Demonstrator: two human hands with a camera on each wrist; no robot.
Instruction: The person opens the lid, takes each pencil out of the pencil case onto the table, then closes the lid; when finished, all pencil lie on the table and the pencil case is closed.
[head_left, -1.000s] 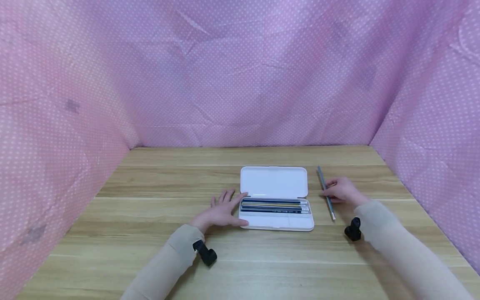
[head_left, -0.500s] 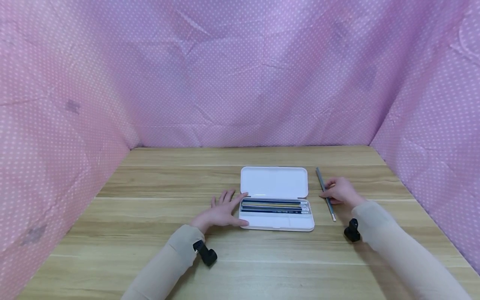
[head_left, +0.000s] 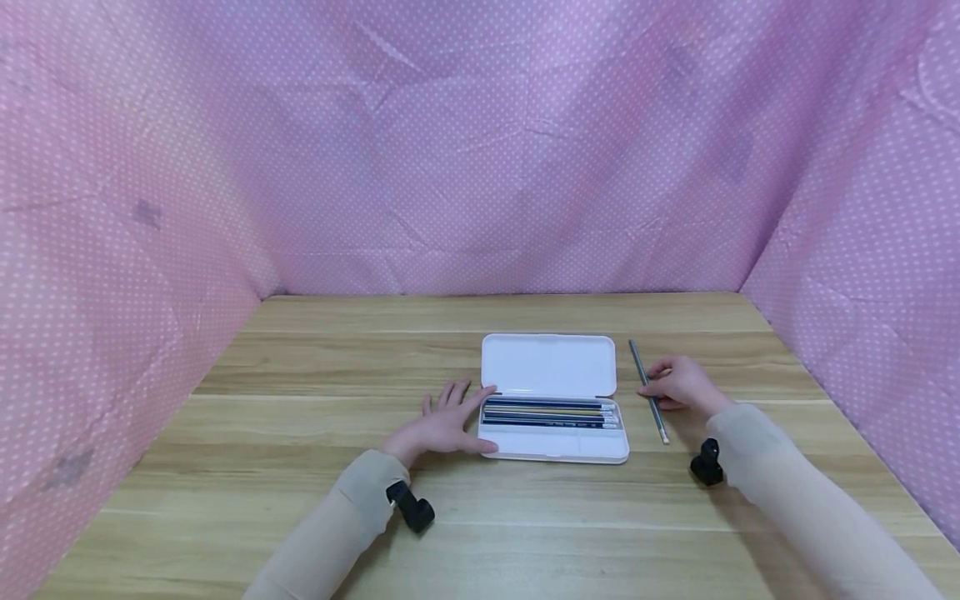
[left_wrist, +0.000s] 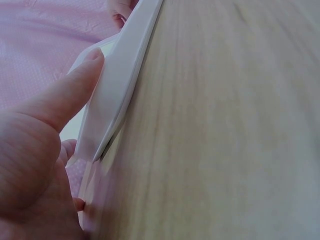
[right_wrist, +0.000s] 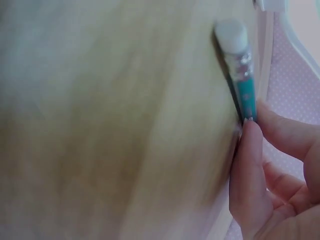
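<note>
Pencil (head_left: 648,390) lies on the table (head_left: 300,467) just right of our open white case (head_left: 553,398), pinched by our right hand (head_left: 682,385). Only the right wrist view shows its white eraser end (right_wrist: 232,36). Our left hand (head_left: 438,425) rests spread against the case's left end.

The right hand (head_left: 684,385) covers the middle of the pencil (head_left: 648,390). In the right wrist view only its eraser end shows, blurred. The left wrist view cuts the pencil case (left_wrist: 120,80) off at 12 o'clock.

Beige long sleeves (head_left: 352,508), black wrist cameras (head_left: 411,507) (one per arm).
</note>
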